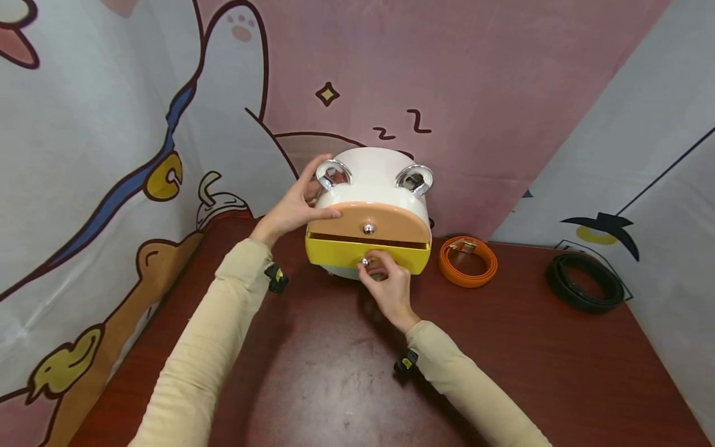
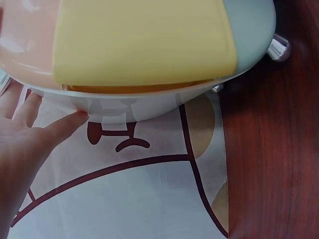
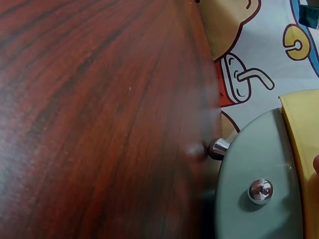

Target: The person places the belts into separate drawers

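A rounded white cabinet [image 1: 374, 167] has an orange top drawer [image 1: 385, 217], a yellow drawer [image 1: 335, 249] pulled partly out, and a pale green lower part [image 3: 259, 149]. My left hand [image 1: 293, 208] grips the cabinet's left side, thumb at the orange front and fingers behind a silver ring-shaped ear. In the left wrist view the left hand [image 2: 30, 144] touches the white shell [image 2: 124, 107] beside the yellow drawer [image 2: 144, 45]. My right hand [image 1: 389, 288] pinches the yellow drawer's silver knob [image 1: 365, 262]; only a fingertip shows in the right wrist view.
An orange coiled belt [image 1: 468, 278] lies on the brown table [image 1: 335, 372] just right of the cabinet. Farther right is a black coiled belt [image 1: 583, 301]. A cartoon-printed cloth [image 1: 475, 93] hangs behind and along the sides. Silver feet [image 2: 279, 48] hold up the cabinet.
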Available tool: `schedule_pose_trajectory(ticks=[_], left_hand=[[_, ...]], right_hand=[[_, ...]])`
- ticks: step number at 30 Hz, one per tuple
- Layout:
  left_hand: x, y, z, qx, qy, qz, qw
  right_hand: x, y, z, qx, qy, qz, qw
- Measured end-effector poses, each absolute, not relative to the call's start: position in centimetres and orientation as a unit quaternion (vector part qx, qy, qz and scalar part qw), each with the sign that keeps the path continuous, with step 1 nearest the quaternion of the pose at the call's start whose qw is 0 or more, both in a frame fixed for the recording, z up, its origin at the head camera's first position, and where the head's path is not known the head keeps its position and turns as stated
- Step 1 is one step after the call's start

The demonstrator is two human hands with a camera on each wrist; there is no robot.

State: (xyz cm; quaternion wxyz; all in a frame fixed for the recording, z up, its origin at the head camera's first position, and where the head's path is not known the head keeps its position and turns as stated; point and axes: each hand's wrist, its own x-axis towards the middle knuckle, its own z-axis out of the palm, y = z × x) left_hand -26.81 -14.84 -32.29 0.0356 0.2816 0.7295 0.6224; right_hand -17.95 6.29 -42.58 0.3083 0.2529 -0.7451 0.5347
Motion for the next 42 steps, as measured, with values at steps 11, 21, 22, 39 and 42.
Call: schedule_pose_trajectory(ticks=[11, 21, 22, 39, 42], left_hand=[[-27.3, -14.9, -32.9, 0.278, 0.729, 0.624, 0.040], [-26.1, -14.5, -31.6, 0.274, 0.738, 0.615, 0.038], [-26.1, -14.5, -31.6, 0.274, 0.740, 0.614, 0.038], [-26.0, -14.6, -31.6, 0.267, 0.745, 0.610, 0.034], [-25.9, -14.6, -31.5, 0.266, 0.745, 0.611, 0.036]], right_hand=[[-19.2, 7.1, -46.0, 0.261, -0.753, 0.518, 0.309], [-18.6, 7.3, -45.9, 0.270, -0.748, 0.524, 0.305], [-18.6, 7.3, -45.9, 0.270, -0.749, 0.523, 0.305], [-17.6, 7.5, -45.8, 0.279, -0.753, 0.519, 0.293], [-17.5, 7.5, -45.8, 0.281, -0.752, 0.520, 0.293]])
